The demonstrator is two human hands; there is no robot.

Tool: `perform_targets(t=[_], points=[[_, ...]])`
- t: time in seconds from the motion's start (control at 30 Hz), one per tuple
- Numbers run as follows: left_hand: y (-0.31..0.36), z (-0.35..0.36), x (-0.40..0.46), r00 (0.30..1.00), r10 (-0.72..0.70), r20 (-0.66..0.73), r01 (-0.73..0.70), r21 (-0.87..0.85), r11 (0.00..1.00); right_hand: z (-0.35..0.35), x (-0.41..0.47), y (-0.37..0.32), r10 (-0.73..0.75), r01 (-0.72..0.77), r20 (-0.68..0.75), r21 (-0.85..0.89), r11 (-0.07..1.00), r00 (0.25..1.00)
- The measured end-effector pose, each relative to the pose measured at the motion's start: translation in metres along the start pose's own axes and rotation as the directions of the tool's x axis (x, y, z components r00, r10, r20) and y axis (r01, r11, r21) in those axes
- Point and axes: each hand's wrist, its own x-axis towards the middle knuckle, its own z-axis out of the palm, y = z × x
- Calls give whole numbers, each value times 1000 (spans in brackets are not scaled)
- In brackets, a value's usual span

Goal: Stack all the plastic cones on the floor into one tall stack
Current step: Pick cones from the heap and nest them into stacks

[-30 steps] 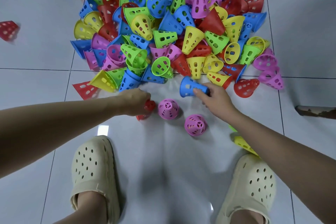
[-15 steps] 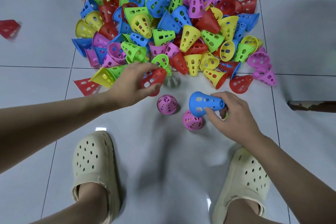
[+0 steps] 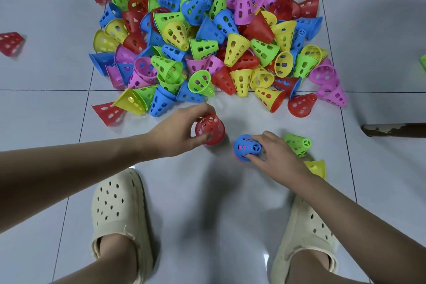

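Two short stacks under way on the floor tiles, just in front of the person's feet. Red cone (image 3: 210,129) sits over a pink one, only a sliver of pink rim showing below; left hand (image 3: 177,132) grips it, fingers and thumb curled round its sides. Blue cone (image 3: 247,147) likewise capped on a pink cone, pink edge visible at its base; right hand (image 3: 275,157) pinches it near the tip, fingers clamped on the plastic. Both look seated or nearly so.

Beyond them, the big loose pile (image 3: 207,37) of red, yellow, green, blue and pink cones fills the far tiles. A green cone (image 3: 297,143) and a yellow cone (image 3: 315,167) lie on their sides just beside the right wrist. One stray red cone (image 3: 10,42) well apart at the left edge.

Step in hand, by my reading: pressing each cap down. Very early. Next move likely calls for merging the two stacks, kept upright and aligned.
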Motion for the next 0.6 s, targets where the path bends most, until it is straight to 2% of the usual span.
perform_targets(t=[0.1, 0.27, 0.47, 0.6], points=[[-2, 4, 4, 999, 8, 39, -10, 44, 999, 5, 3, 5, 53, -54, 14, 20, 998, 998], [-9, 15, 9, 998, -3, 66, -2, 74, 997, 8, 3, 8, 51, -51, -6, 25, 998, 999], [-22, 20, 13, 993, -61, 98, 51, 101, 994, -6, 7, 15, 64, -65, 74, 17, 998, 995], [-29, 23, 19, 988, -91, 125, 79, 95, 992, -31, 11, 25, 58, -58, -16, -3, 998, 998]])
